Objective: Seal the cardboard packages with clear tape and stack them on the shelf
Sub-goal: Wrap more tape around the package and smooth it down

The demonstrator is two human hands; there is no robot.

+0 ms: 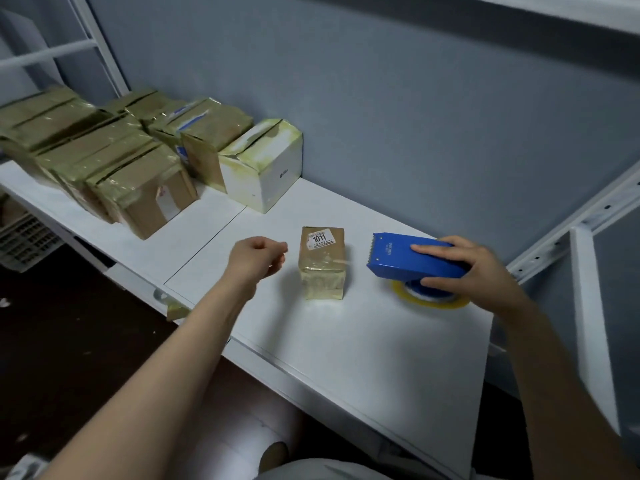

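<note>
On the white shelf (pixel 346 348), about midway between the two hands, sits the small cardboard package (pixel 322 268), its printed label (pixel 320 239) reading 1011 on the top face and glossy clear tape already wrapped over its near end. Its long axis runs away from the person toward the grey wall. The left grip (pixel 258 259) hovers just beside the package's left face, apart from it, fingers loosely curled and nothing to be seen in them (the fingertips are a little blurred). The right grip (pixel 474 271) is closed over the blue tape dispenser (pixel 408 259), thumb on the near side and fingers across the top, with the roll of clear tape (pixel 429 301) lying flat against the shelf beneath it. The dispenser's toothed edge points left toward the package but stands clear of it, so the left grip is the nearer of the two and looks best placed to steady or turn the package. Further left along the shelf, well apart, sealed packages (pixel 121 161) are stacked in rows, ending in a taped white box (pixel 263 168).
</note>
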